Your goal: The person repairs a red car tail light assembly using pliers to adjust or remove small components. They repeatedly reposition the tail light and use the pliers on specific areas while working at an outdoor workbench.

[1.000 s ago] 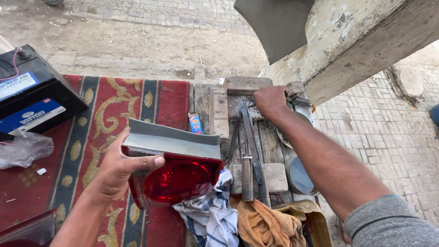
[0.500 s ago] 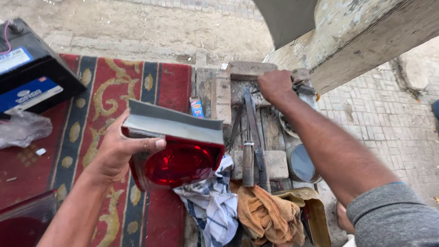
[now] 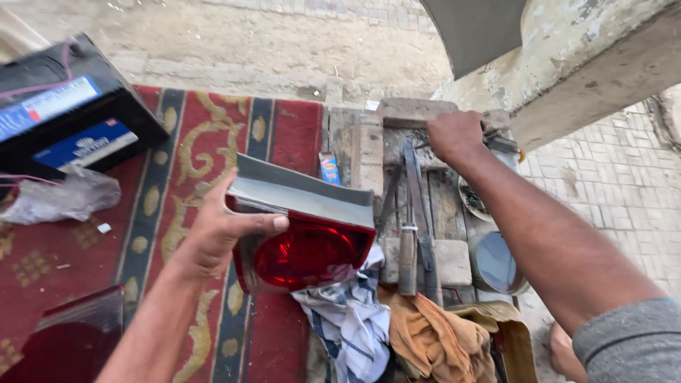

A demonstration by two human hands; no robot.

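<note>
Head view: one tail light (image 3: 312, 245), two hands.

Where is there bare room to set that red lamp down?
The red patterned rug lies bare between the black box-shaped battery and the wooden tool crate. The crate is crowded with files, rags and tins. The left hand holds the red tail lamp; the right hand reaches into the crate.

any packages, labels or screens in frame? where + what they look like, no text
Car battery: far left on the rug, black box; two blue-and-white rectangular labels on top.
Small carton: at the rug's right edge, beyond the tail light in the left hand; blue with orange-red patches.
Clear plastic bag: below the battery, crumpled, unlabelled.
No screens or signs.
</note>
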